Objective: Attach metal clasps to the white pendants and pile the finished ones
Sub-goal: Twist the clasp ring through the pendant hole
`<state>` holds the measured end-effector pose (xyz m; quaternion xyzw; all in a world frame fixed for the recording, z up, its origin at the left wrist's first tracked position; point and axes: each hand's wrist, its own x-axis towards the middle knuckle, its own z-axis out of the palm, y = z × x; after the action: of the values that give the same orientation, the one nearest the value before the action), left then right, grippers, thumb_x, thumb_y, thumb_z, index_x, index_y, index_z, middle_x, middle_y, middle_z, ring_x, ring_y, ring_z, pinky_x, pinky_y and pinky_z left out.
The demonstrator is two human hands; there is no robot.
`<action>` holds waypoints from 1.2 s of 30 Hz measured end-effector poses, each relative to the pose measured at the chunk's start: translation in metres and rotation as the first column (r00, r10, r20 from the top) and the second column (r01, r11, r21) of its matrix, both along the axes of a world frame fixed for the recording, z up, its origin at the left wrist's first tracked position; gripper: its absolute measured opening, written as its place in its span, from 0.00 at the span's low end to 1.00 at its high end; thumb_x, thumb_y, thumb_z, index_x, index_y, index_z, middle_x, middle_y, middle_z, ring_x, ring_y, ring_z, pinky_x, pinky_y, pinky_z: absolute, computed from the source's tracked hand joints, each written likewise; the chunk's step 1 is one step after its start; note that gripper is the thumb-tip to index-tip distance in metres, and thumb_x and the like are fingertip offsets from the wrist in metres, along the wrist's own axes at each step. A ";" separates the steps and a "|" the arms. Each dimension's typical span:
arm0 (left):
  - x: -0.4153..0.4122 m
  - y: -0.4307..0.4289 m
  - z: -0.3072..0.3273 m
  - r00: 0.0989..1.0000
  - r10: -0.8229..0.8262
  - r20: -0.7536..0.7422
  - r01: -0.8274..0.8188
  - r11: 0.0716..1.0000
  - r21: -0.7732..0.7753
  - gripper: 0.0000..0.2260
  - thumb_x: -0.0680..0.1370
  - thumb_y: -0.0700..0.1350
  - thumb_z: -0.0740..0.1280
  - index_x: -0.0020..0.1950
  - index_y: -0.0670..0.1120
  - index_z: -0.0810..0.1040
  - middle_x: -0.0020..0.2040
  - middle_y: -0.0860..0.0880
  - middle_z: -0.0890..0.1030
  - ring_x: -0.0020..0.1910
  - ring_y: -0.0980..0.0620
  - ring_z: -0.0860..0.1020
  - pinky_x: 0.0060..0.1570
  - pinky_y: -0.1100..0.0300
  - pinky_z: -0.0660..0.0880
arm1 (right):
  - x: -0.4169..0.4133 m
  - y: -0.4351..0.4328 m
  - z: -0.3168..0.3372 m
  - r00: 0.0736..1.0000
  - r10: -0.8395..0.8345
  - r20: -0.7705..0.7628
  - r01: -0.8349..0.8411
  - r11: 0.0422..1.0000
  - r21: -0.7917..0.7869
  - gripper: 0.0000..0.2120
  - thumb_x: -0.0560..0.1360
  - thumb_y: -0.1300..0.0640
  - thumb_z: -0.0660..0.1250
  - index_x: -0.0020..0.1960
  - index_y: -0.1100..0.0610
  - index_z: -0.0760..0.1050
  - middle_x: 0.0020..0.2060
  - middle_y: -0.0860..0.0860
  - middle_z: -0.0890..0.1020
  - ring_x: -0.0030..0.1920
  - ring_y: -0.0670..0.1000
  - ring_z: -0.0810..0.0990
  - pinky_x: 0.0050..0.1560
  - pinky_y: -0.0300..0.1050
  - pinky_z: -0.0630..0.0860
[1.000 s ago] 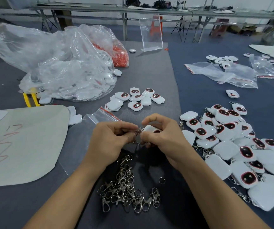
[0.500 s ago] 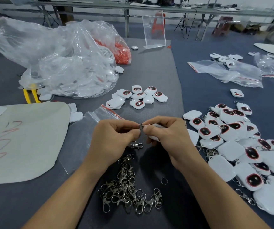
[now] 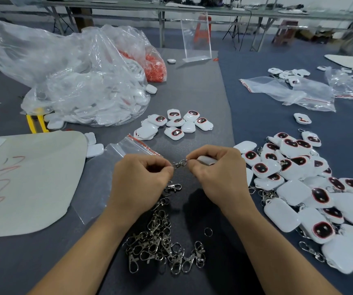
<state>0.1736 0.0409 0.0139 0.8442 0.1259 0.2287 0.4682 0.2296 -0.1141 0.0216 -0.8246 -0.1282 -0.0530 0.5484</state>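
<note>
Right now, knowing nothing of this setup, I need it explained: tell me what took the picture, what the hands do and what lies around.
No machine here: a person works with bare hands, and the one camera sits on their head, looking forward and down. The left hand pinches a metal clasp and the right hand grips a white pendant; the two parts meet between the hands. Below the hands, on a grey mat, lies a heap of loose clasps. To the right is the pile of finished pendants, clasps attached. Beyond the hands sits a small group of pendants, and to the left a big clear bag of more white pieces.
</note>
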 end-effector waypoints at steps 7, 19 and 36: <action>-0.006 -0.006 0.002 0.994 -0.038 0.104 0.032 0.998 0.062 0.09 0.69 0.45 0.80 0.43 0.59 0.87 0.36 0.67 0.83 0.35 0.64 0.81 0.36 0.74 0.73 | -0.002 0.001 0.000 0.997 0.080 0.001 -0.080 0.995 -0.058 0.10 0.72 0.62 0.76 0.39 0.47 0.87 0.32 0.42 0.85 0.37 0.44 0.84 0.42 0.43 0.82; 0.005 -0.002 -0.003 0.982 -0.153 0.112 0.176 0.952 -0.249 0.03 0.70 0.45 0.72 0.39 0.54 0.85 0.34 0.53 0.83 0.34 0.58 0.78 0.40 0.64 0.76 | -0.003 0.002 0.003 0.983 0.174 -0.065 -0.169 0.983 0.064 0.05 0.70 0.60 0.79 0.39 0.50 0.87 0.33 0.45 0.86 0.37 0.45 0.84 0.43 0.46 0.82; -0.009 -0.002 0.001 0.955 -0.111 0.276 0.017 0.947 0.321 0.04 0.73 0.45 0.74 0.44 0.55 0.85 0.40 0.60 0.83 0.40 0.63 0.79 0.41 0.75 0.68 | -0.009 0.000 0.004 0.981 0.153 0.116 -0.153 0.988 -0.011 0.06 0.70 0.60 0.79 0.39 0.50 0.86 0.31 0.41 0.84 0.34 0.42 0.83 0.36 0.32 0.75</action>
<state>0.1644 0.0390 0.0146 0.8688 -0.0100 0.3517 0.3483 0.2210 -0.1143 0.0251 -0.8083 -0.2231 -0.0587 0.5417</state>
